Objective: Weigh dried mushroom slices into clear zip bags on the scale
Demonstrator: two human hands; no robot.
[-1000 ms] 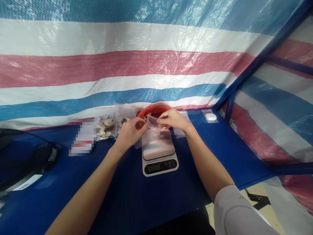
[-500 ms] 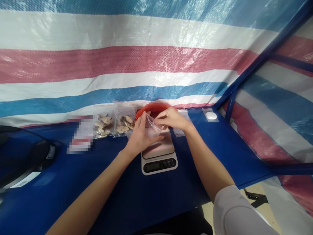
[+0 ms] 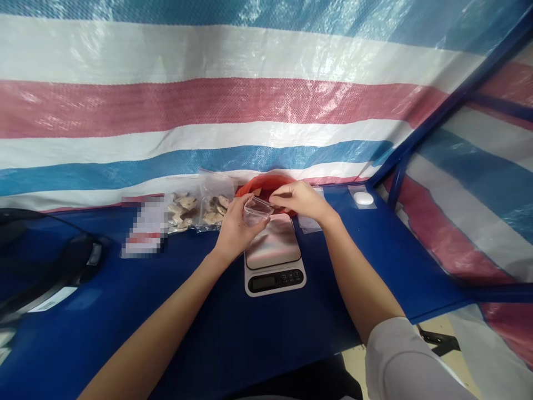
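My left hand (image 3: 239, 225) is closed on a clear plastic bag (image 3: 257, 208), its thumb and fingers curved round the sides so the mouth stands apart. Bent fingers of my right hand (image 3: 297, 201) come down at the bag's right edge, over the front of a red basin (image 3: 266, 182). Whether those fingertips pinch the bag's edge or something else is hidden. Brownish pieces show inside the basin. Below both hands sits a white kitchen scale (image 3: 272, 250) with a dark display.
To the left stand two clear bags of dried slices, one (image 3: 182, 211) beside the other (image 3: 215, 210). A blurred packet (image 3: 145, 228) and a black strapped object (image 3: 79, 258) lie farther left. Clear bags (image 3: 310, 222) and a white oval item (image 3: 363, 199) are on the right of the blue table (image 3: 200, 333).
The bag's mouth has come open wider in my left hand. My right hand has shifted slightly right, toward the basin. The whole view has moved a little.
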